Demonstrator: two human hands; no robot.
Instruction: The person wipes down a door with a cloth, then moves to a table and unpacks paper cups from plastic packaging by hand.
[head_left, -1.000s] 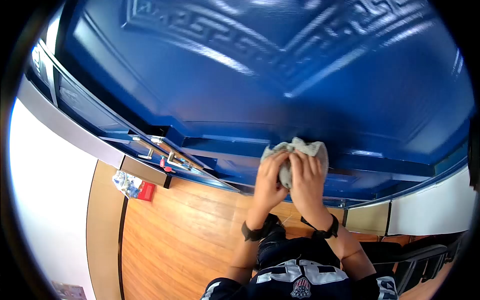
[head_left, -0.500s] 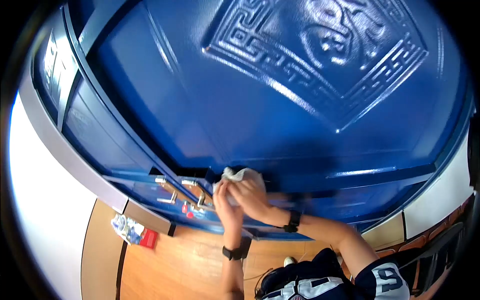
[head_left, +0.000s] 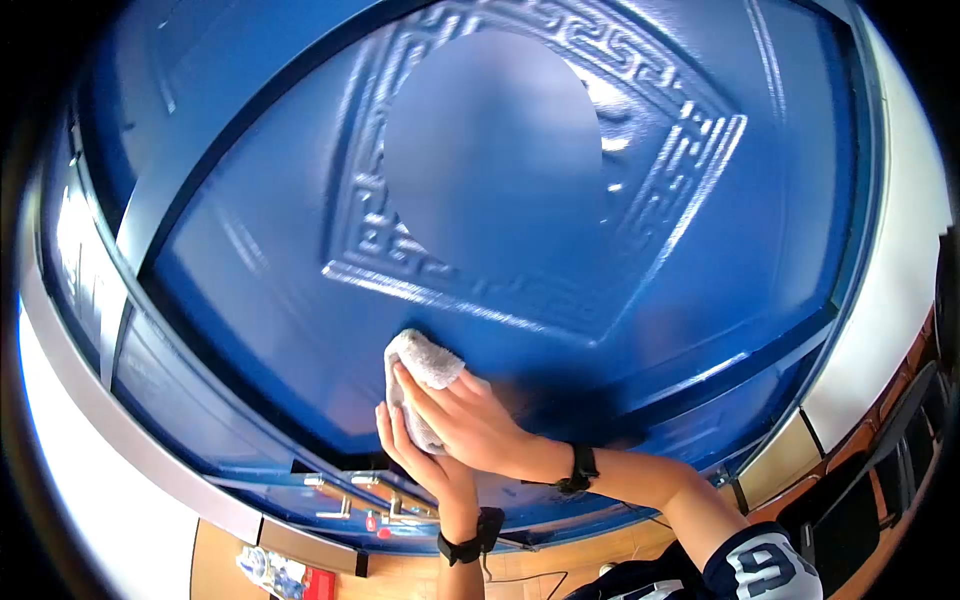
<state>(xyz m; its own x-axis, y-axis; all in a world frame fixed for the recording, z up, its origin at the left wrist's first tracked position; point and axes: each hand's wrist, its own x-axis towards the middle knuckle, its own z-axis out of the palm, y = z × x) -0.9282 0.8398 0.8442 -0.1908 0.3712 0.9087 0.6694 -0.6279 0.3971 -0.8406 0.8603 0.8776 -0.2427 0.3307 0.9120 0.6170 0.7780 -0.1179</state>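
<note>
Near seven o'clock, a cloth (head_left: 428, 361) is held between right hand (head_left: 478, 425) and left hand (head_left: 437, 474), fingers slightly parted, slanted toward ten-thirty.

Bare left hand (head_left: 438, 476), and look, a black wristband (head_left: 460, 549) at lower centre, a blocky dark piece (head_left: 489, 527) attached! Bare right hand (head_left: 480, 430) too, black strap (head_left: 581, 468) round that wrist. Lower right, a short navy sleeve (head_left: 722, 563) flashes a white panel (head_left: 745, 555) with a dark numeral; white markings (head_left: 652, 591) cross the navy shirt (head_left: 690, 573) at the bottom edge.
</note>
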